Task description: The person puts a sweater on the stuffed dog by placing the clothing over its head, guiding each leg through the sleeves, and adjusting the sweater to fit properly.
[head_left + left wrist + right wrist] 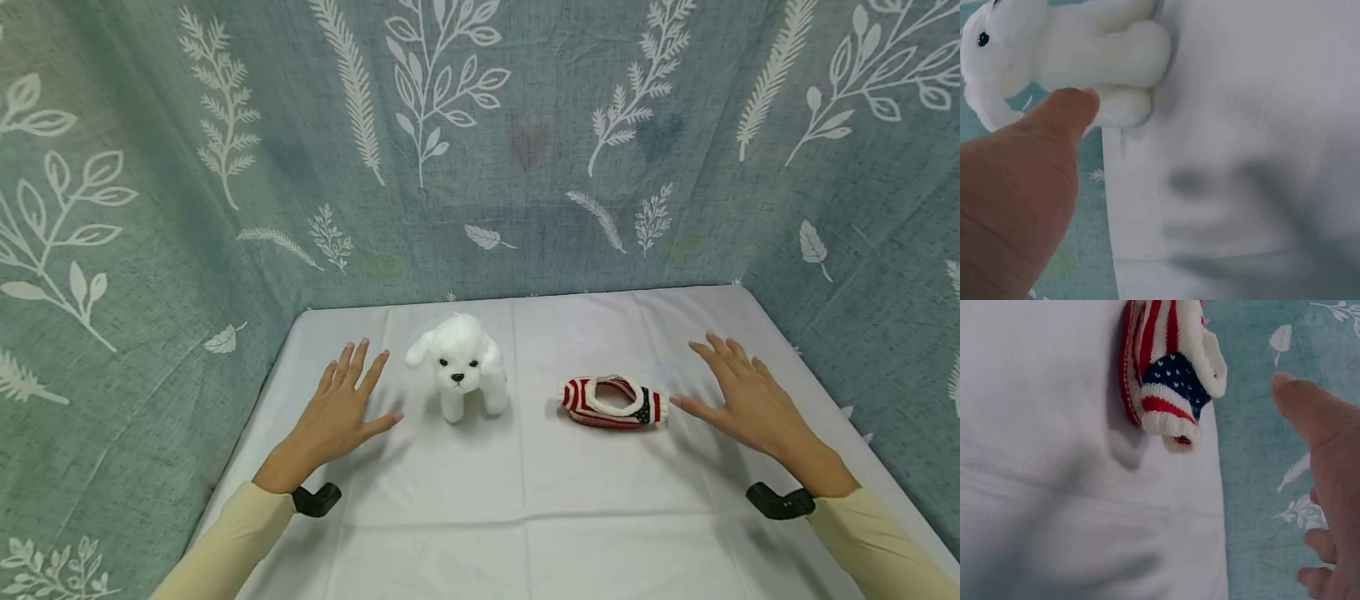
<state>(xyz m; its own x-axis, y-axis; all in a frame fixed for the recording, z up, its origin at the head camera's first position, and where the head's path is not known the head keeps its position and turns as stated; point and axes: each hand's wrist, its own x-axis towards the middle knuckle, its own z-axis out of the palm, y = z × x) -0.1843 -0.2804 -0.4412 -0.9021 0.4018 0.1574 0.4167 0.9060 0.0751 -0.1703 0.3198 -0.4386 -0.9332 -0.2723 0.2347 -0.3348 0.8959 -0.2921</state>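
A white plush dog (459, 367) stands upright on the white-covered table, left of the middle, facing the head camera. To its right lies a small knitted sweater (581, 404) with red and white stripes, a dark blue patch with white flecks, and a wide white-rimmed opening. My left hand (337, 417) hovers left of the dog with fingers spread, holding nothing. In the left wrist view its thumb (1054, 119) appears in front of the dog's legs. Right of the sweater my right hand (753, 408) is held with spread fingers, its thumb close to the sweater's cuff (1171, 428), apart from it.
A green-blue curtain (525, 225) with white leaf prints encloses the table at the back and both sides. The white tablecloth (450, 483) shows fold creases. Black wrist cameras sit on both wrists, below cream sleeves (232, 533).
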